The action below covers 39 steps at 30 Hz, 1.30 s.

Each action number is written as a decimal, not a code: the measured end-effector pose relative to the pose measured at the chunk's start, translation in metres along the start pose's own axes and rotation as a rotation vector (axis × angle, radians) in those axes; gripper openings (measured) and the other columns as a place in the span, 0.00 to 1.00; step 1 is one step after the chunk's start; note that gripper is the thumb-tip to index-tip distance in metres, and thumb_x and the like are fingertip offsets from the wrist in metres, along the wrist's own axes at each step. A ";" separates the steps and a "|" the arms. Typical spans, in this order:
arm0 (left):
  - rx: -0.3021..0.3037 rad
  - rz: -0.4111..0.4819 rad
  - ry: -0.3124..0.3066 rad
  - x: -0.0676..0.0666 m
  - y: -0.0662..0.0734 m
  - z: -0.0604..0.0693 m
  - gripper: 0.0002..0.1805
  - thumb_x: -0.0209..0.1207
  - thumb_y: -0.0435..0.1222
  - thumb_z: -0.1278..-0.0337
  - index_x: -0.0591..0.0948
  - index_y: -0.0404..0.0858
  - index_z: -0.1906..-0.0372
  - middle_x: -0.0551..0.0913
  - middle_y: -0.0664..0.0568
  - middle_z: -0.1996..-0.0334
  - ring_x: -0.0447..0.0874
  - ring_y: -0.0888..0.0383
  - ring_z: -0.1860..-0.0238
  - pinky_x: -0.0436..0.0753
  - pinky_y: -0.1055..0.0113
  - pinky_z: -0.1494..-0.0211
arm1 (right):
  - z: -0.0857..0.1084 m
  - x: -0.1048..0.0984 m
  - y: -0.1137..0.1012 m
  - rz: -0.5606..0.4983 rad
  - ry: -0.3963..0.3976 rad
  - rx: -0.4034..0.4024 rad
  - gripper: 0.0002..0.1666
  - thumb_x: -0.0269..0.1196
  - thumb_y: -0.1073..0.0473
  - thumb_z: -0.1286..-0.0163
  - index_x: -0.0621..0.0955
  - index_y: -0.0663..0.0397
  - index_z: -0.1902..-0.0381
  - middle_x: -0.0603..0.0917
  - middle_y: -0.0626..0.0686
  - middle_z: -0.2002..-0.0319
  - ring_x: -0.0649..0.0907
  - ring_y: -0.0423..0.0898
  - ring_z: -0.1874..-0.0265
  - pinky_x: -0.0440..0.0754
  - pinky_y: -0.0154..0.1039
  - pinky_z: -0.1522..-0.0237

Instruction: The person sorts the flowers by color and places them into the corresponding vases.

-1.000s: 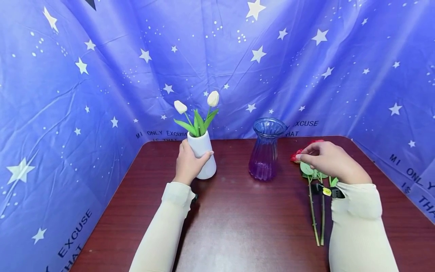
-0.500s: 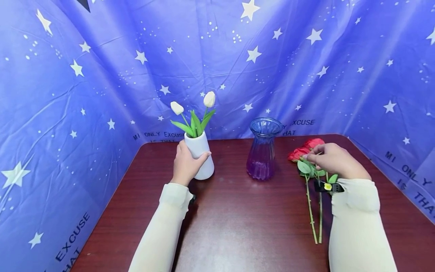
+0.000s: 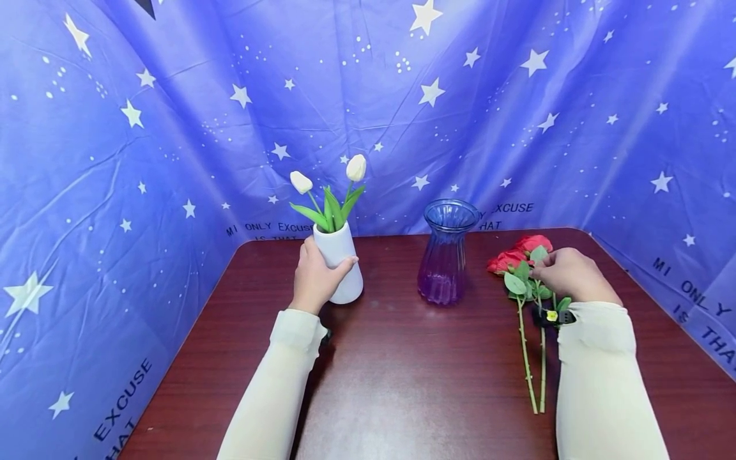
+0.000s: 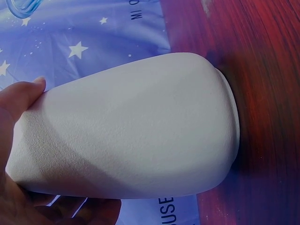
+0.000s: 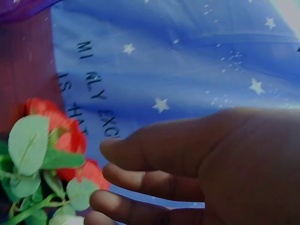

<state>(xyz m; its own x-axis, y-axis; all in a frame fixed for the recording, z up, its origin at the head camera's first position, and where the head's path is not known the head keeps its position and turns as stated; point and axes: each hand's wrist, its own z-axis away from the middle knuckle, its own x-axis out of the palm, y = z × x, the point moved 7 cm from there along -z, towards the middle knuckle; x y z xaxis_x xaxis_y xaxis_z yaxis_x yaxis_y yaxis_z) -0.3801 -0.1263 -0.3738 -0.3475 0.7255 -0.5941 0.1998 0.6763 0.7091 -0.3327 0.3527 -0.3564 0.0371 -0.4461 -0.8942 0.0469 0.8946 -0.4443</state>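
In the head view my left hand [image 3: 316, 275] grips the upper part of a white vase [image 3: 348, 286]. Two white tulips [image 3: 356, 167] with green leaves stand in it. The left wrist view shows the thumb on one side of the vase [image 4: 140, 126], fingers curled on the other; its base is by the tabletop. My right hand [image 3: 577, 275] is over the leaves of red roses [image 3: 506, 260] lying on the table, stems towards me. From the right wrist camera, the right hand's [image 5: 187, 164] thumb and fingers are loosely bent and apart, beside the rose leaves [image 5: 29, 145], holding nothing visible.
A ribbed glass vase [image 3: 443, 268], blue above and purple below, stands upright between the two hands. The dark red wooden table [image 3: 402, 370] is bounded by a blue star-printed cloth [image 3: 345, 96] behind and at both sides.
My right hand has drawn back slightly from the rose blooms towards the leaves, uncovering more red petals and a leaf. The left hand keeps its grip on the white vase.
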 end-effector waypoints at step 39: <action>0.014 0.013 0.007 -0.001 0.003 0.000 0.51 0.72 0.62 0.51 0.64 0.37 0.30 0.73 0.44 0.43 0.81 0.44 0.50 0.83 0.47 0.47 | -0.012 0.024 0.071 0.018 0.053 0.260 0.19 0.67 0.51 0.42 0.78 0.64 0.74 0.79 0.65 0.71 0.79 0.68 0.66 0.78 0.53 0.67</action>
<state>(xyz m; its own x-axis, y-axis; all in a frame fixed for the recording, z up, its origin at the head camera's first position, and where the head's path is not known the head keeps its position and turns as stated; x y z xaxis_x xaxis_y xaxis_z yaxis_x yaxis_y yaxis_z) -0.3787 -0.1251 -0.3708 -0.3513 0.7334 -0.5820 0.2168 0.6684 0.7115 -0.3405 0.4059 -0.4104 -0.0123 -0.4220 -0.9065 0.3020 0.8627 -0.4057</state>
